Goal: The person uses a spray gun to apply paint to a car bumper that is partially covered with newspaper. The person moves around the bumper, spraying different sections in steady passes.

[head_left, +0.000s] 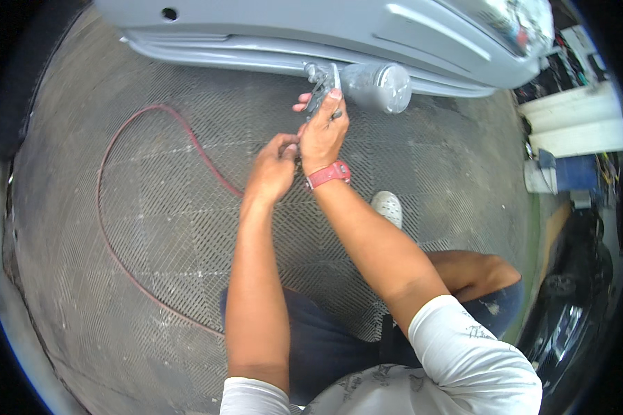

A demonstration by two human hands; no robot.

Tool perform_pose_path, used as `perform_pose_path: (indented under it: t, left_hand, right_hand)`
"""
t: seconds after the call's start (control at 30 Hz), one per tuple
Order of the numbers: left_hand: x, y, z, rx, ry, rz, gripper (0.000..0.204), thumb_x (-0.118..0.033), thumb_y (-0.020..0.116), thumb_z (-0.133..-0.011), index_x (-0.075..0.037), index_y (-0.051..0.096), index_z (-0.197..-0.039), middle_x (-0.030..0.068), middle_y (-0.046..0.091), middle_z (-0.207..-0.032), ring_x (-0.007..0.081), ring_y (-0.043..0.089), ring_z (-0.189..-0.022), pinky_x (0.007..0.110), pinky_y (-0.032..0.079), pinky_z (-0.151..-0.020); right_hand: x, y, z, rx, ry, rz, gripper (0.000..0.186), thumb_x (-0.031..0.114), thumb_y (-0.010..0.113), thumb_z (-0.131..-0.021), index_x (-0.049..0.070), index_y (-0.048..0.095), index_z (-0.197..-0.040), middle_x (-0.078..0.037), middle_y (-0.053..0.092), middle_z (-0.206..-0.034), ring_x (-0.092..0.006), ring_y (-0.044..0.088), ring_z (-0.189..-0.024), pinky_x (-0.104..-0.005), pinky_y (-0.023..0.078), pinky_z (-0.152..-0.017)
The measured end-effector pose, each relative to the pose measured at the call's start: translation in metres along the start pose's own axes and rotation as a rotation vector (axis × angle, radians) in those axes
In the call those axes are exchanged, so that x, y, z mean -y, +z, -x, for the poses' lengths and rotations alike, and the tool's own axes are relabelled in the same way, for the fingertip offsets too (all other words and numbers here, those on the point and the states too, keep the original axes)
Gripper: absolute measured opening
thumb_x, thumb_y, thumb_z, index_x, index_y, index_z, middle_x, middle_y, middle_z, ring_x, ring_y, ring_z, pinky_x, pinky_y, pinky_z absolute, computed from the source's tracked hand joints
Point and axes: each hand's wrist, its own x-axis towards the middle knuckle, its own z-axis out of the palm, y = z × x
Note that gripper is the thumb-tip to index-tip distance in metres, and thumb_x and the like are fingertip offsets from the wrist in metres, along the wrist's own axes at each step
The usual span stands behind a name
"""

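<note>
My right hand (325,135), with a red watch (330,174) on its wrist, is wrapped round a grey spray gun (320,90). The gun's cup (374,86), cloudy and rounded, sticks out to the right, tipped on its side. Just below the grip, my left hand (273,166) is closed in a pinch against the heel of my right hand. What its fingers hold is hidden. A red air hose (187,131) curves over the floor and passes behind my left wrist; where it ends cannot be seen.
A silver-grey car bumper (311,38) spans the far side, close beyond the gun. The floor (166,228) is ribbed, dusty tile. At the right stand a white bucket (538,177), a blue container (576,173) and a glossy black object (564,290). My white shoe (387,207) is beneath my right forearm.
</note>
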Motion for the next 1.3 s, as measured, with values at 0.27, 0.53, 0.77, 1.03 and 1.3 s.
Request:
perform_pose_path:
  t: [0.27,0.53,0.77,1.03,1.3]
  left_hand:
    - [-0.016,0.077,-0.005,0.519,0.044,-0.103,0.035,-0.023,0.062,-0.110,-0.001,0.072,-0.136,0.0186,0.076,-0.132,0.0269,0.068,-0.126,0.042,0.048,-0.112]
    - [-0.002,0.102,-0.011,0.824,0.045,0.114,0.032,-0.024,0.068,-0.109,-0.001,0.074,-0.131,0.0081,0.075,-0.124,0.0179,0.064,-0.120,0.037,0.046,-0.110]
    - [0.003,0.092,-0.012,0.745,-0.027,0.065,0.029,-0.020,0.072,-0.108,0.001,0.075,-0.128,0.0058,0.076,-0.121,0.0146,0.066,-0.113,0.033,0.050,-0.106]
    - [-0.021,0.132,0.000,0.728,-0.009,0.102,0.029,-0.019,0.077,-0.104,0.002,0.076,-0.125,0.0076,0.078,-0.117,0.0166,0.068,-0.112,0.035,0.051,-0.104]
    - [-0.040,0.224,0.032,0.724,0.036,0.183,0.022,-0.011,0.075,-0.104,0.002,0.077,-0.122,0.0034,0.077,-0.113,0.0118,0.068,-0.108,0.031,0.054,-0.100]
  right_hand:
    - [0.033,-0.117,0.001,-0.240,0.128,0.041,0.071,0.061,0.031,-0.117,-0.002,0.065,-0.122,-0.012,0.074,-0.098,-0.0190,0.075,-0.080,-0.0296,0.051,-0.046]
    - [0.043,-0.153,0.008,-0.340,0.214,0.044,0.062,0.054,0.037,-0.118,-0.001,0.064,-0.124,-0.011,0.073,-0.093,-0.0155,0.064,-0.057,-0.0279,0.048,-0.043]
    - [0.039,-0.151,0.015,-0.177,0.221,0.042,0.074,0.063,0.032,-0.116,-0.003,0.064,-0.120,-0.013,0.074,-0.098,-0.0198,0.075,-0.081,-0.0288,0.052,-0.046]
    - [0.057,-0.197,-0.003,-0.158,0.231,0.009,0.071,0.061,0.033,-0.117,-0.002,0.065,-0.118,-0.011,0.074,-0.097,-0.0191,0.075,-0.080,-0.0297,0.053,-0.048]
    - [0.079,-0.305,-0.026,0.056,0.189,0.052,0.060,0.051,0.041,-0.118,0.000,0.064,-0.141,-0.009,0.075,-0.095,-0.0207,0.073,-0.082,-0.0382,0.058,-0.077]
